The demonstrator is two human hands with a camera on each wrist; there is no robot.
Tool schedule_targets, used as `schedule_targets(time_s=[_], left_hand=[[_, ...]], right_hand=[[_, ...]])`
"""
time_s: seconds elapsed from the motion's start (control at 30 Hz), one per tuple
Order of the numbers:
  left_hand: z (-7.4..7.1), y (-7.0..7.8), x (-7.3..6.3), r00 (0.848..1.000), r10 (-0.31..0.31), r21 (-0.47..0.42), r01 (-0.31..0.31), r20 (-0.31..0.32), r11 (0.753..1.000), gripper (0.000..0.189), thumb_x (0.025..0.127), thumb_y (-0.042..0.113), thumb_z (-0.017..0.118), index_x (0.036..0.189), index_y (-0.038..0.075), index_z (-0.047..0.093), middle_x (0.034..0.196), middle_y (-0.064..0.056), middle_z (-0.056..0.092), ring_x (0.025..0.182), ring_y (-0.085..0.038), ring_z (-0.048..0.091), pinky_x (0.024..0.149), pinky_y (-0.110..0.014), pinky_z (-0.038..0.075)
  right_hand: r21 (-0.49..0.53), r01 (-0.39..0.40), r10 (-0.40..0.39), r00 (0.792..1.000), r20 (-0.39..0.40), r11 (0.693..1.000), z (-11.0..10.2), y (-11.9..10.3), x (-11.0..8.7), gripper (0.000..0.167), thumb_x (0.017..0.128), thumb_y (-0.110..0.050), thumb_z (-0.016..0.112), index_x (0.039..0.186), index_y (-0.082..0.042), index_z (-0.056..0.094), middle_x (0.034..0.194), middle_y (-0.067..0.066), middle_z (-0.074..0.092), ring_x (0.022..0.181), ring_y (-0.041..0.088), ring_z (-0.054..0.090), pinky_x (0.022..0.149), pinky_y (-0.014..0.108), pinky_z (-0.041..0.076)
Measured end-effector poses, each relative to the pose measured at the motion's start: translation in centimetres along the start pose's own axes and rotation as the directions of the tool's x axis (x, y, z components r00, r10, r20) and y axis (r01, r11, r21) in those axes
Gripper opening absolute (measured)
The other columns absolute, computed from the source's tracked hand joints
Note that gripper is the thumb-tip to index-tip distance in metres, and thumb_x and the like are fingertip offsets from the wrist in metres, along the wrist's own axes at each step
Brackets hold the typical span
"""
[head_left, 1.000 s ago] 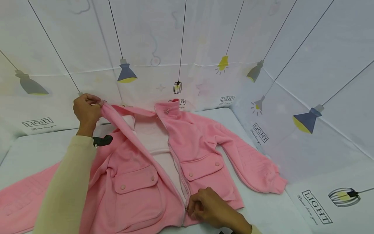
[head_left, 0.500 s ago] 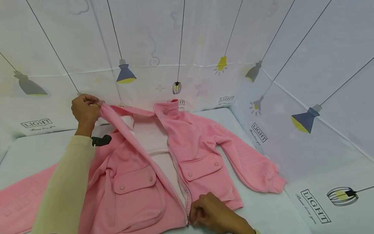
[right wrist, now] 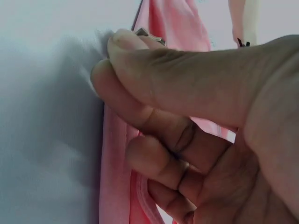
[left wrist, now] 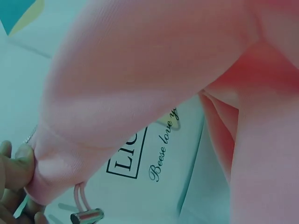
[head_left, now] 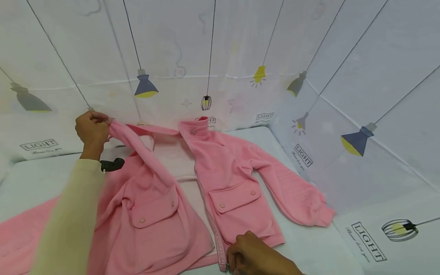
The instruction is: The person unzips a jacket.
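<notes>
A pink jacket (head_left: 230,164) lies front up with its two halves parted, showing a pale lining. At the upper left my left hand (head_left: 92,128) pinches the collar corner and holds it raised; in the left wrist view a drawcord with a metal toggle (left wrist: 87,216) hangs from the collar. My right hand (head_left: 256,254) is at the bottom of the other front edge, thumb and forefinger pinching the zipper's lower end. Metal zipper hardware (right wrist: 148,35) shows just past the thumb in the right wrist view. The near half's bottom corner (head_left: 211,246) lies apart from the zipper edge.
The jacket rests on a white padded surface (head_left: 309,248). Behind and to the right rise white sheet walls (head_left: 240,38) printed with hanging lamps and the word LIGHT. One sleeve (head_left: 299,194) reaches right, the other (head_left: 24,233) runs off at the left.
My right hand slid down the zipper to the hem, and the two front edges came apart at the bottom. My left hand drew the collar slightly left.
</notes>
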State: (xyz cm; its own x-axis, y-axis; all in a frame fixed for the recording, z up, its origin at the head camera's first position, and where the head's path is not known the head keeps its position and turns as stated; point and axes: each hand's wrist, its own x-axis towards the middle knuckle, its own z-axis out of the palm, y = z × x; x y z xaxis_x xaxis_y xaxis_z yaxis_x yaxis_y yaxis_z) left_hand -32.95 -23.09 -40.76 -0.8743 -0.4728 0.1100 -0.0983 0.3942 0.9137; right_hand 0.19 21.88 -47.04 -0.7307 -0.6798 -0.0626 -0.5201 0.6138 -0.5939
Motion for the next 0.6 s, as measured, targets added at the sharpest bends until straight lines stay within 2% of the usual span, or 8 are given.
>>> schedule_targets(time_s=[0.13, 0.23, 0.33, 0.4, 0.47, 0.53, 0.6], left_hand=[[-0.6, -0.4, -0.3, 0.994, 0.072, 0.064, -0.077, 0.082, 0.995, 0.011, 0.103, 0.018, 0.065, 0.109, 0.013, 0.073, 0.093, 0.014, 0.068, 0.080, 0.003, 0.058, 0.063, -0.012, 0.049], [-0.9, -0.5, -0.8, 0.978, 0.160, 0.092, -0.173, 0.132, 0.981, 0.017, 0.103, 0.022, 0.067, 0.114, 0.010, 0.072, 0.109, -0.004, 0.074, 0.084, -0.001, 0.060, 0.069, -0.010, 0.049], [-1.4, -0.5, -1.5, 0.960, 0.231, 0.126, -0.252, 0.157, 0.960, 0.028, 0.103, 0.027, 0.067, 0.123, 0.008, 0.069, 0.123, -0.014, 0.075, 0.097, -0.010, 0.064, 0.080, -0.013, 0.047], [-1.8, -0.4, -2.3, 0.945, 0.280, 0.142, -0.304, 0.167, 0.942, 0.034, 0.103, 0.027, 0.067, 0.129, 0.005, 0.065, 0.130, -0.017, 0.072, 0.108, -0.021, 0.064, 0.091, -0.023, 0.047], [-2.2, -0.3, -3.3, 0.928, 0.331, 0.167, -0.358, 0.169, 0.919, 0.039, 0.103, 0.027, 0.067, 0.134, 0.004, 0.063, 0.135, -0.020, 0.069, 0.118, -0.033, 0.060, 0.097, -0.039, 0.045], [-2.4, -0.1, -4.4, 0.902, 0.397, 0.187, -0.425, 0.170, 0.886, 0.041, 0.102, 0.025, 0.068, 0.135, 0.002, 0.062, 0.135, -0.024, 0.067, 0.121, -0.042, 0.056, 0.100, -0.054, 0.040], [-2.6, 0.2, -5.7, 0.872, 0.455, 0.216, -0.487, 0.183, 0.846, 0.041, 0.101, 0.025, 0.068, 0.136, 0.002, 0.063, 0.134, -0.027, 0.065, 0.121, -0.047, 0.053, 0.101, -0.062, 0.037]], right_hand=[[0.046, -0.045, 0.046, 0.999, -0.005, 0.998, -0.2, 0.0, -0.3, 0.030, 0.079, -0.005, 0.082, 0.083, -0.033, 0.074, 0.073, -0.023, 0.061, 0.072, -0.011, 0.046, 0.074, 0.015, 0.036], [0.085, -0.077, 0.080, 0.996, -0.028, 0.993, -0.5, 0.0, -0.5, 0.023, 0.088, -0.016, 0.082, 0.089, -0.035, 0.069, 0.077, -0.024, 0.056, 0.076, -0.008, 0.045, 0.076, 0.016, 0.036], [0.127, -0.072, 0.082, 0.994, -0.073, 0.989, -1.1, 0.1, -0.4, 0.019, 0.091, -0.018, 0.082, 0.093, -0.031, 0.068, 0.079, -0.023, 0.060, 0.077, -0.008, 0.051, 0.077, 0.017, 0.040], [0.168, -0.070, 0.088, 0.991, -0.103, 0.983, -1.5, 0.3, -0.4, 0.018, 0.091, -0.015, 0.081, 0.095, -0.027, 0.068, 0.080, -0.020, 0.064, 0.077, -0.007, 0.055, 0.075, 0.017, 0.045], [0.214, -0.077, 0.105, 0.987, -0.121, 0.974, -2.0, 0.6, -0.3, 0.017, 0.091, -0.011, 0.080, 0.096, -0.024, 0.069, 0.081, -0.016, 0.067, 0.076, -0.006, 0.059, 0.074, 0.019, 0.049], [0.235, -0.113, 0.147, 0.980, -0.132, 0.965, -2.5, 0.9, -0.3, 0.015, 0.094, -0.012, 0.079, 0.095, -0.025, 0.069, 0.081, -0.015, 0.068, 0.076, -0.005, 0.061, 0.075, 0.022, 0.050], [0.242, -0.150, 0.190, 0.970, -0.151, 0.959, -3.0, 1.3, -0.3, 0.013, 0.096, -0.015, 0.078, 0.095, -0.025, 0.069, 0.082, -0.014, 0.069, 0.076, -0.003, 0.062, 0.075, 0.024, 0.051]])
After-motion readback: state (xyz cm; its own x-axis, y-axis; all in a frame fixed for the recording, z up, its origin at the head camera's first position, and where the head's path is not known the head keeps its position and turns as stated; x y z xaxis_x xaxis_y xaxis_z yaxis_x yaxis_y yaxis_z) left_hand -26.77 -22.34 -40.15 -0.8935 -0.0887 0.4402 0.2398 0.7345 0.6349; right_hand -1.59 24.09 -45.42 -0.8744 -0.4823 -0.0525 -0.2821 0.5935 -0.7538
